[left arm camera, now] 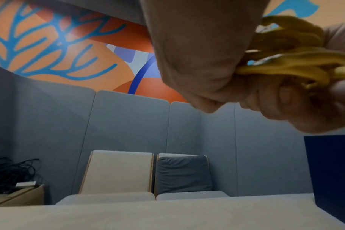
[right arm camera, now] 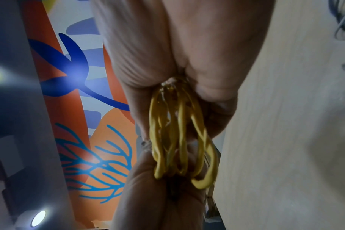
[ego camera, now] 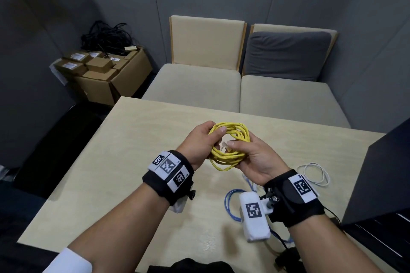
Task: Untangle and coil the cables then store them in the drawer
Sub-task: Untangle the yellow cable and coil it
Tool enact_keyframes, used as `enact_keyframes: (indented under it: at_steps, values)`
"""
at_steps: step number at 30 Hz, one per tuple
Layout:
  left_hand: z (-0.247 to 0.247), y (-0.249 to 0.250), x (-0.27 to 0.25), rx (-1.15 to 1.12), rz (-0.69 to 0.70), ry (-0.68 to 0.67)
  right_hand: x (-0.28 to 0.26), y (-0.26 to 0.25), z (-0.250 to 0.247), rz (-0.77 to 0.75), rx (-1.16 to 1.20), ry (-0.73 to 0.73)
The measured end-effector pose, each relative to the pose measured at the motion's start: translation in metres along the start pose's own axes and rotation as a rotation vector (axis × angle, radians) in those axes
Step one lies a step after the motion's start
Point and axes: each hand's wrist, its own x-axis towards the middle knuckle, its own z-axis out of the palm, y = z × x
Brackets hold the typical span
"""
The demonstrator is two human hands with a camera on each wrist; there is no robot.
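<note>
Held above the pale wooden counter [ego camera: 133,162], the coiled yellow network cable [ego camera: 230,146] is gripped by the left hand [ego camera: 199,142] while the right hand [ego camera: 253,157] pinches its clear plug — coiling looks nearly finished, so tucking that end in likely comes next.

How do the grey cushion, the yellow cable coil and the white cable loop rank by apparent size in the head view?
Largest to smallest as seen:
1. grey cushion
2. yellow cable coil, held up nearer the camera, so flattered
3. white cable loop on the table
</note>
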Motion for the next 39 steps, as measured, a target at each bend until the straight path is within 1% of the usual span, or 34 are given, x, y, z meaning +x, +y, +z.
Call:
enact_keyframes:
  at_steps: [3,7,9,11,13,15,17,19,23,26,28,30,36,39]
  values:
    - [-0.001,0.003,0.000,0.092,-0.003,0.008,-0.004,0.002,0.001,-0.006,-0.055,-0.033]
    - [-0.001,0.006,0.000,0.199,0.003,0.012,-0.007,0.006,0.000,-0.021,-0.083,-0.043]
    - [0.000,0.009,0.000,0.219,0.004,0.013,-0.007,0.005,0.001,-0.054,-0.037,-0.062]
    - [0.003,0.013,0.000,0.182,0.000,-0.007,-0.007,0.003,0.002,-0.113,0.070,-0.073]
    - [0.003,0.017,-0.001,0.159,-0.001,-0.027,-0.007,0.000,0.003,-0.143,0.102,-0.096]
    - [0.003,0.018,-0.001,0.219,-0.001,-0.030,-0.008,0.000,0.003,-0.132,0.038,-0.124]
    - [0.003,0.017,-0.002,0.293,0.003,-0.019,-0.010,0.002,0.000,-0.123,-0.052,-0.106]
    - [0.004,0.019,-0.001,0.312,0.000,-0.018,-0.009,0.006,-0.003,-0.133,-0.117,-0.069]
    - [0.005,0.023,-0.003,0.178,-0.035,-0.074,-0.006,0.006,-0.008,-0.177,-0.122,-0.002]
    - [0.002,0.026,-0.004,0.044,-0.080,-0.175,-0.002,0.000,-0.009,-0.202,-0.101,0.035]
    - [-0.001,0.029,-0.004,0.007,-0.094,-0.256,0.000,-0.004,-0.009,-0.201,-0.112,0.043]
    - [-0.003,0.030,-0.004,-0.013,-0.103,-0.309,-0.001,-0.008,-0.008,-0.200,-0.132,0.034]
    - [-0.004,0.030,-0.007,-0.075,-0.172,-0.352,0.000,-0.013,-0.010,-0.169,-0.151,-0.012]
    - [-0.002,0.029,-0.009,-0.049,-0.178,-0.366,0.000,-0.010,-0.012,-0.151,-0.106,-0.027]
